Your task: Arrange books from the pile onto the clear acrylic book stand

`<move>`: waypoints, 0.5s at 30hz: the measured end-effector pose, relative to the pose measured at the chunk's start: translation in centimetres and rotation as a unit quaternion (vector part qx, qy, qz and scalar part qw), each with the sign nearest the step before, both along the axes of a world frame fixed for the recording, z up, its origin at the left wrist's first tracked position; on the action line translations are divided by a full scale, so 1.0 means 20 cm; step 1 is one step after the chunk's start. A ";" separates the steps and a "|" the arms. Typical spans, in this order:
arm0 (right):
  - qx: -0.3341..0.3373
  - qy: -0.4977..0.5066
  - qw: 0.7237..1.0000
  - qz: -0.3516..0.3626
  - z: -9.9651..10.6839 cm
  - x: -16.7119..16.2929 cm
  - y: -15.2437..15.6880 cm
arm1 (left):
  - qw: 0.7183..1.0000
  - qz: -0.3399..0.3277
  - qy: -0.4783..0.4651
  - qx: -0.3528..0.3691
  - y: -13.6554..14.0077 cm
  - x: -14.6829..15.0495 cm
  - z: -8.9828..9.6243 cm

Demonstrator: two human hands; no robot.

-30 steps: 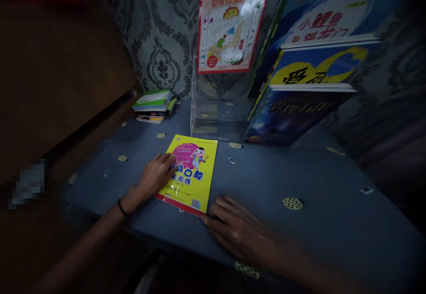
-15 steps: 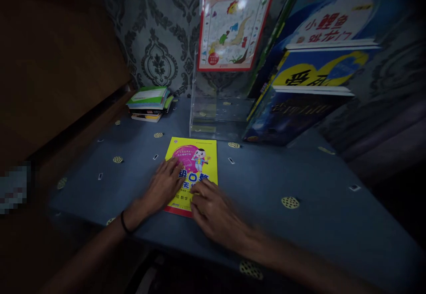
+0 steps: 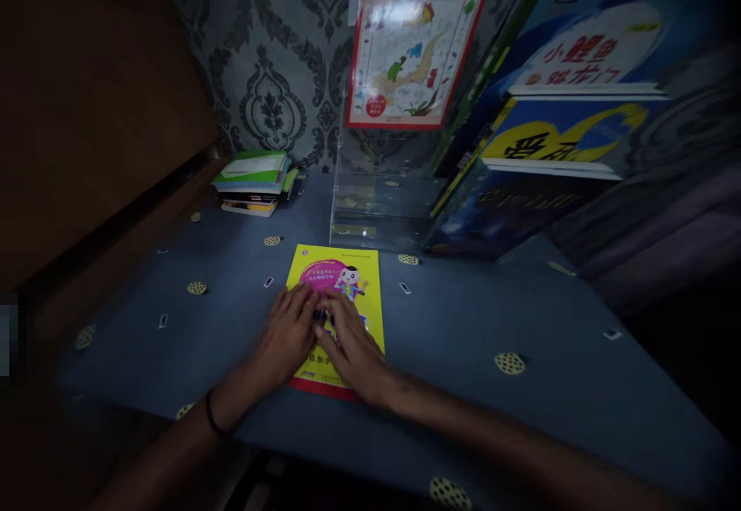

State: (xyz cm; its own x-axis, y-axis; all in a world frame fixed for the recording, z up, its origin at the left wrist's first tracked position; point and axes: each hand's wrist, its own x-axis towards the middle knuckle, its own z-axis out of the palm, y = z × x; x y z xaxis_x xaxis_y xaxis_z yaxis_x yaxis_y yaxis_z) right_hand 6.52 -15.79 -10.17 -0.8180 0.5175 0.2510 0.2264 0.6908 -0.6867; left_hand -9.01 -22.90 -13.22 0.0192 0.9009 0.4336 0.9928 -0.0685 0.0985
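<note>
A yellow workbook with a pink patch, a cartoon child and a red bottom edge lies flat near the table's front. Over its left side rests my left hand, open, palm down, with a dark band on the wrist. My right hand is over the middle and right of the cover, also open, its fingers reaching up toward the pink patch. The fingertips of both hands come close together at the cover's centre, hiding part of the printed title. Neither hand grips the workbook.
A clear acrylic stand behind the workbook holds a red-bordered picture book and, to the right, several large books such as a blue and yellow one. A small stack of books sits back left on the blue patterned tablecloth.
My right hand has moved up and left over the cover, nearer my left hand. My left hand remains on the cover's left side. The camera view has shifted slightly.
</note>
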 end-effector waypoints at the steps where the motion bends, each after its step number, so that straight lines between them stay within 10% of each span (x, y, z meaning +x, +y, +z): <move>1: 0.006 -0.015 1.000 -0.003 0.00 -0.03 0.05 | 1.000 -0.003 0.003 0.005 0.00 0.00 0.00; 15: 0.163 -0.191 0.965 -0.073 -0.07 -0.07 0.55 | 1.000 -0.002 0.019 0.015 0.01 0.01 0.00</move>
